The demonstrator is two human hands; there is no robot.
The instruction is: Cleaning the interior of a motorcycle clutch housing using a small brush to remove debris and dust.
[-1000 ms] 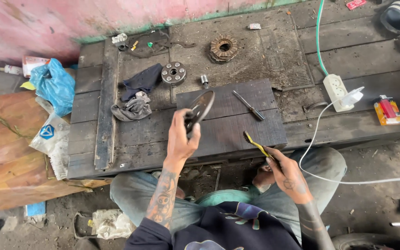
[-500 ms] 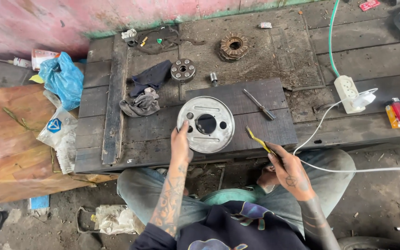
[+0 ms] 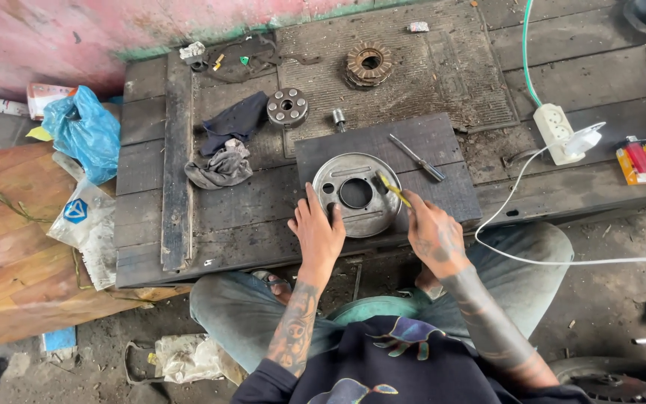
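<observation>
My left hand (image 3: 318, 233) lay fingers spread on the metal disc (image 3: 358, 194); my right hand (image 3: 431, 233) pinched a yellow brush (image 3: 392, 188) over it.

Bare left hand (image 3: 320, 233), bare right hand (image 3: 433, 233), dark tattoos down both forearms, dark top with pale swirled print, faded blue-grey jeans, teal cloth at lap

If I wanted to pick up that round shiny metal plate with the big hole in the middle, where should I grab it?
Probably by the near rim. The round silver metal plate lies flat on a dark board and its near edge reaches the board's front edge, so fingers could slip under there, coming from the person's side. The left hand already rests on that rim. The centre hole offers a second hold for a hooked finger.
</observation>
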